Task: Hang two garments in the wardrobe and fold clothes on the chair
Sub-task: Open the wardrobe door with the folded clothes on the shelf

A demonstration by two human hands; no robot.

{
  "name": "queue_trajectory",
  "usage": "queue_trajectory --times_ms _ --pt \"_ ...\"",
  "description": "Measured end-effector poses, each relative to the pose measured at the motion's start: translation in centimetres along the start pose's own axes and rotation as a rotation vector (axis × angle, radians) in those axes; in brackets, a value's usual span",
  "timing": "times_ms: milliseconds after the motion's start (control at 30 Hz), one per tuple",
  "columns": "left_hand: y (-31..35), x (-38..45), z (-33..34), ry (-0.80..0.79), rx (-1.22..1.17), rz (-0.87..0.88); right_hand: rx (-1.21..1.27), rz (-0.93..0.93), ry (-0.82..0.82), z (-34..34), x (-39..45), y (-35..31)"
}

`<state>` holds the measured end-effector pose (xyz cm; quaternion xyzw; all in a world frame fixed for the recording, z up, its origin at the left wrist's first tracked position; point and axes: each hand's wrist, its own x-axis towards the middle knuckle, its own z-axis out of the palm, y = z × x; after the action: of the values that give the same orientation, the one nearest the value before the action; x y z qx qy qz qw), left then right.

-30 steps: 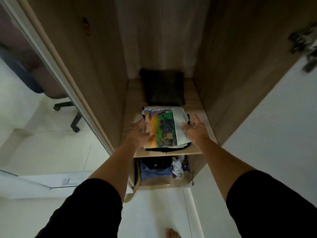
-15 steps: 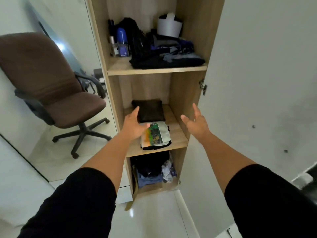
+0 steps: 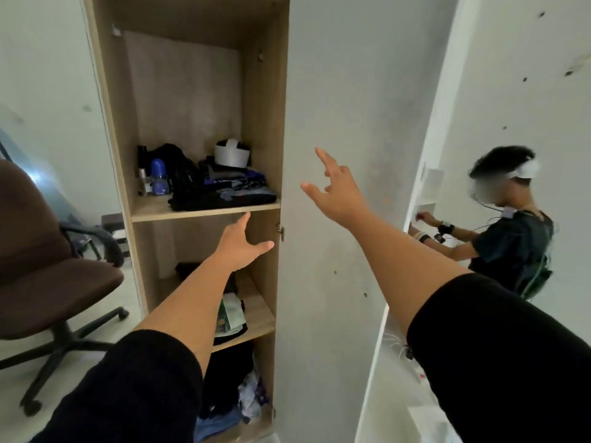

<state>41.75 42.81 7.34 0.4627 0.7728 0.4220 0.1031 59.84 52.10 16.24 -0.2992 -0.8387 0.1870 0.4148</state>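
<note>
Pale wood shelves of the wardrobe (image 3: pixel 204 211) face me, its white door (image 3: pixel 335 187) swung wide on the right. My left hand (image 3: pixel 238 247) is spread and empty in front of the middle compartment, and my right hand (image 3: pixel 339 193) reaches up at the door panel with fingers splayed, holding nothing; whether it touches the panel I cannot tell. The folded printed shirt (image 3: pixel 229 316) lies on the lower shelf, partly hidden behind my left forearm, with dark folded clothes (image 3: pixel 220 193) on the shelf above. The brown chair (image 3: pixel 48 266) stands to the left with a bare seat. I judge the folding finished and the door the next concern: I would lay my right palm flat on its outer edge and swing it smoothly, drawing my left hand clear of the hinge side first.
</note>
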Motion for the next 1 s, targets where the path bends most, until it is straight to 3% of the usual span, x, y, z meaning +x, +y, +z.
queue_trajectory --times_ms 167,267,400,500,633,1000 --pt "6.7 -1.2 6.2 -0.116 -0.078 0.107 -0.248 -0.170 0.090 -7.5 -1.0 0.2" --pt "10.4 -2.3 9.8 -0.157 -0.061 0.103 -0.490 -0.224 0.244 -11.0 -1.7 1.4" --pt "14.2 -3.5 13.8 -0.125 -0.088 0.129 -0.649 -0.160 0.371 -14.6 -2.1 3.5" --pt "15.9 -3.8 15.8 -0.058 -0.099 0.150 -0.597 -0.021 0.270 -16.1 -2.2 4.9" --pt "16.7 -3.5 17.1 0.048 -0.011 0.188 -0.545 -0.032 0.144 -15.8 -2.4 6.4" --pt "16.8 -4.2 15.9 0.055 0.268 0.353 -0.342 0.023 0.123 -13.5 -3.0 4.8"
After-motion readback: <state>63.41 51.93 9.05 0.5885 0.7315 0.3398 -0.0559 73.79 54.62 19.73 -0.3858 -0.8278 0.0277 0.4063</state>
